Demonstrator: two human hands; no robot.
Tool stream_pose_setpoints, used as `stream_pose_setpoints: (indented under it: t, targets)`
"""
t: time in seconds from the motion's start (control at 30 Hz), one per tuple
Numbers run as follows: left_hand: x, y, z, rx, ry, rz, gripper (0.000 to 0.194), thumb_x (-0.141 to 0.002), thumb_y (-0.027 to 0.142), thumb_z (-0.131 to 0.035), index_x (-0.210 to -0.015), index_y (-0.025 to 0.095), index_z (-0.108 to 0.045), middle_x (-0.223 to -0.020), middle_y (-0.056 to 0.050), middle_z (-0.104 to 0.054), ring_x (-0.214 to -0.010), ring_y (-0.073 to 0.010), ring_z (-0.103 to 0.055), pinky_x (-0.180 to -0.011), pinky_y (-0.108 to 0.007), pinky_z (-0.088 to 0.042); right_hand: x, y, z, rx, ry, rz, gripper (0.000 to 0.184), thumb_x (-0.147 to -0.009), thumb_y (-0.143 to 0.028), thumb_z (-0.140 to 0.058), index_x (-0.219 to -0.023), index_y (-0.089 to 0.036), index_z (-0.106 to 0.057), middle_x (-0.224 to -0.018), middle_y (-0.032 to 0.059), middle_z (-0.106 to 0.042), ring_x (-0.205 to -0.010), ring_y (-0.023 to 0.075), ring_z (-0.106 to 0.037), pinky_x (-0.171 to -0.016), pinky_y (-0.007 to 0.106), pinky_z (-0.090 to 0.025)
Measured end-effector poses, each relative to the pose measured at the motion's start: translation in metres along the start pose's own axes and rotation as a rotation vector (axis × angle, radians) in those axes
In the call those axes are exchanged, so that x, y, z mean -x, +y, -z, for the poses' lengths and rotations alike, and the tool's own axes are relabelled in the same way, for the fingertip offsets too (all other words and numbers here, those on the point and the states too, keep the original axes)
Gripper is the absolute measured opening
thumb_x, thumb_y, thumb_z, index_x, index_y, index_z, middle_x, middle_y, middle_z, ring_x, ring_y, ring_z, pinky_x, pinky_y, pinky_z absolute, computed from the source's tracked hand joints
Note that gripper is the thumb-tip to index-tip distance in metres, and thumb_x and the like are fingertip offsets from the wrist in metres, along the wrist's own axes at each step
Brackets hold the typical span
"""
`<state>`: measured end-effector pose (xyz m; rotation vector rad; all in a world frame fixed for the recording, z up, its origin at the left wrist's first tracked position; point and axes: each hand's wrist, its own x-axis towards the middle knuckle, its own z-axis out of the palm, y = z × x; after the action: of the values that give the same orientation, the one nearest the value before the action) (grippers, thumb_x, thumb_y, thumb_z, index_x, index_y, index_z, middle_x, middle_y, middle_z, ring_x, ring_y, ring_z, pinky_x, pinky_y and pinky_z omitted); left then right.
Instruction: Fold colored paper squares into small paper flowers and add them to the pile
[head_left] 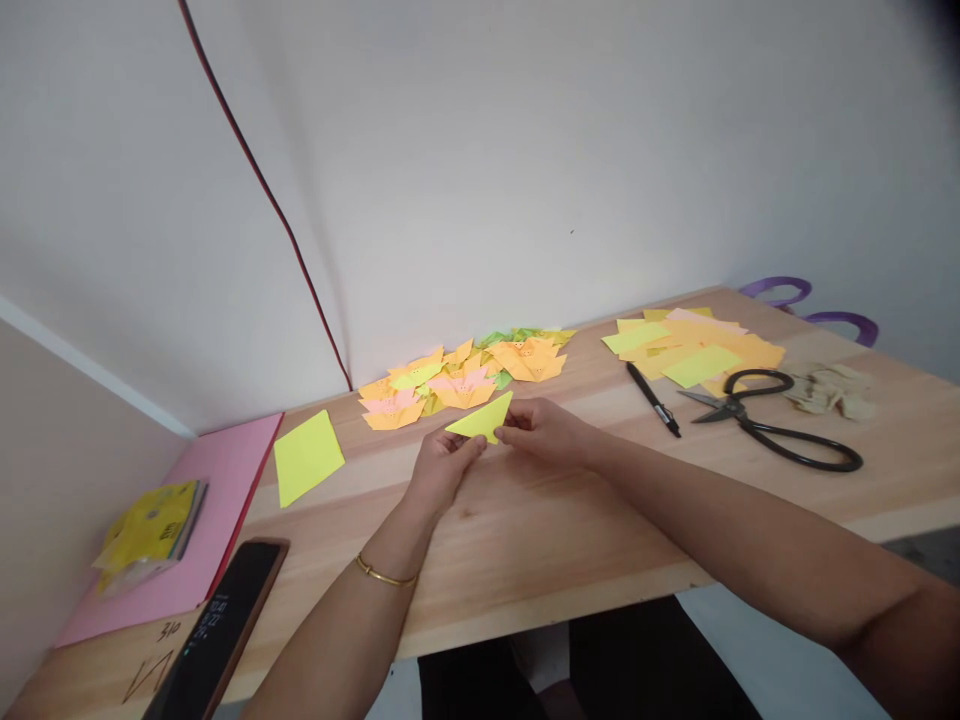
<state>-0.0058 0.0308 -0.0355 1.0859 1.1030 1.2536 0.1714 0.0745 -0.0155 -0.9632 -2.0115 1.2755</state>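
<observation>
Both hands pinch one yellow paper triangle (482, 418) just above the surface (525, 530). The left hand (442, 468) has a narrow grip on the lower left point, thumb and fingertips closed on the sheet. The right hand (544, 428) holds the right side near the long folded edge, grip equally narrow, fingers curled over the paper. The triangle sits tilted, upper corner rising to the right, held in the air between the two hands rather than lying flat.

Handling judgement: the paper looks very light, thin and floppy where single, somewhat stiffer along the fold. It should crease permanently under any hard pinch and tear if pulled apart. Best hold is at corners or along the folded edge, with fingertips only and light pressure. Not slippery; dry matte sheet.

Outward from the hands: just behind the triangle, a heap of folded paper figures (465, 378) in orange, pink and green lies near the wall. To the left, a flat yellow-green square sheet (306, 456), then a pink board (217, 500) carrying a yellow packet (150, 530). A dark phone (217, 630) lies at the near left edge. To the right, a black pen (654, 398), a stack of yellow and orange sheets (694, 345), black scissors (772, 425) and some crumpled beige scraps (825, 390). A gold bangle (384, 574) sits on the left wrist.
</observation>
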Motion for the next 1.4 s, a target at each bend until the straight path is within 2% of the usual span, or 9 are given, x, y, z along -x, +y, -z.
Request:
stream_pose_setpoints:
  t: [0.13, 0.43, 0.7, 0.77, 0.87, 1.0, 1.13, 1.27, 1.4]
  targets:
    - [-0.001, -0.002, 0.0, 0.036, 0.054, -0.002, 0.024, -0.061, 0.028, -0.074, -0.076, 0.011, -0.067, -0.069, -0.004, -0.066, -0.062, -0.012, -0.056, -0.064, -0.026, -0.044, 0.0, -0.001, -0.002, -0.093, -0.127, 0.064, 0.021, -0.076, -0.034, -0.055, -0.083, -0.016, -0.062, -0.071, -0.0011, -0.055, -0.063, 0.0106, -0.046, -0.057, 0.023, -0.035]
    - [-0.005, 0.006, 0.007, 0.053, 0.153, -0.135, 0.021, -0.067, 0.03, -0.069, -0.058, 0.015, -0.057, -0.057, 0.001, -0.054, -0.059, -0.0094, -0.051, -0.065, -0.025, -0.043, -0.003, 0.006, -0.001, -0.081, -0.078, -0.008, 0.022, -0.074, -0.037, -0.057, -0.07, -0.015, -0.058, -0.063, -0.003, -0.048, -0.056, 0.0087, -0.041, -0.053, 0.022, -0.031]
    - [-0.006, 0.006, 0.004, 0.244, 0.105, -0.099, 0.025, -0.075, 0.041, -0.062, -0.073, 0.016, -0.061, -0.064, 0.0, -0.056, -0.06, -0.01, -0.052, -0.068, -0.03, -0.046, -0.004, 0.007, -0.002, -0.172, -0.076, -0.013, 0.024, -0.074, -0.039, -0.059, -0.075, -0.015, -0.063, -0.066, -0.0006, -0.054, -0.061, 0.0104, -0.047, -0.057, 0.023, -0.037]
    - [-0.005, 0.004, 0.003, 0.204, 0.068, -0.082, 0.026, -0.075, 0.042, -0.061, -0.076, 0.017, -0.061, -0.064, 0.0, -0.056, -0.062, -0.0102, -0.053, -0.069, -0.029, -0.046, -0.004, 0.008, -0.003, -0.171, -0.038, -0.03, 0.024, -0.074, -0.038, -0.06, -0.074, -0.014, -0.063, -0.065, -0.0001, -0.056, -0.06, 0.0107, -0.048, -0.057, 0.023, -0.037]
    - [-0.004, -0.001, 0.002, 0.059, 0.006, -0.054, 0.022, -0.068, 0.034, -0.07, -0.075, 0.014, -0.063, -0.066, -0.001, -0.059, -0.064, -0.0107, -0.054, -0.068, -0.026, -0.045, -0.003, 0.007, -0.005, -0.184, -0.044, -0.028, 0.023, -0.073, -0.037, -0.061, -0.077, -0.014, -0.065, -0.067, 0.0004, -0.059, -0.061, 0.0112, -0.051, -0.057, 0.023, -0.038]
    - [-0.003, -0.005, 0.005, -0.092, 0.011, -0.057, 0.022, -0.068, 0.033, -0.07, -0.073, 0.013, -0.063, -0.066, -0.001, -0.061, -0.062, -0.0102, -0.052, -0.063, -0.024, -0.042, -0.001, 0.002, -0.005, -0.252, -0.044, 0.022, 0.022, -0.072, -0.033, -0.062, -0.087, -0.017, -0.066, -0.08, 0.0016, -0.063, -0.072, 0.0135, -0.055, -0.065, 0.025, -0.042]
    - [-0.001, 0.0, 0.004, -0.136, -0.029, -0.063, 0.021, -0.069, 0.032, -0.069, -0.078, 0.014, -0.065, -0.068, 0.0, -0.061, -0.062, -0.0096, -0.051, -0.062, -0.023, -0.04, 0.0, -0.004, -0.002, -0.226, 0.061, -0.007, 0.018, -0.071, -0.033, -0.062, -0.078, -0.015, -0.062, -0.076, 0.0009, -0.061, -0.067, 0.0119, -0.053, -0.062, 0.024, -0.04]
    - [0.001, 0.005, 0.001, -0.159, -0.085, -0.049, 0.029, -0.068, 0.032, -0.07, -0.091, 0.015, -0.067, -0.073, -0.002, -0.064, -0.064, -0.0106, -0.052, -0.063, -0.023, -0.04, 0.001, -0.005, -0.003, -0.225, 0.034, -0.015, 0.017, -0.07, -0.032, -0.062, -0.072, -0.015, -0.059, -0.07, -0.0009, -0.057, -0.063, 0.0099, -0.049, -0.057, 0.023, -0.037]
    - [0.0, 0.004, 0.005, -0.257, -0.064, -0.065, 0.025, -0.069, 0.031, -0.068, -0.087, 0.014, -0.067, -0.07, -0.001, -0.062, -0.06, -0.0097, -0.049, -0.058, -0.022, -0.037, 0.0, -0.003, -0.001, -0.148, 0.029, -0.025, 0.019, -0.071, -0.034, -0.061, -0.067, -0.015, -0.057, -0.063, -0.0028, -0.051, -0.058, 0.0086, -0.045, -0.054, 0.022, -0.033]
